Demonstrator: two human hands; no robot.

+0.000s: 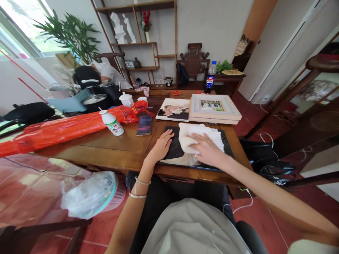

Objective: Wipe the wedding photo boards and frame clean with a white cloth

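A dark flat picture panel (174,148) with a pale printed area along its near edge lies on the wooden table in front of me. Over its right part is spread a white cloth (202,135), bunched a little on the left. My right hand (205,146) presses on this cloth with its fingers stretched out. At the panel's left edge rests my left hand (163,144), fingers extended and nothing in it. The cloth and my right hand hide much of the panel's middle and right.
Behind the panel are a photo print (173,110) and stacked white frames (215,108). A phone (144,125), a white bottle (111,122) and a long red-wrapped bundle (66,127) lie left. Farther back are orange scissors (177,93) and a cola bottle (210,77). A bin (116,194) stands below.
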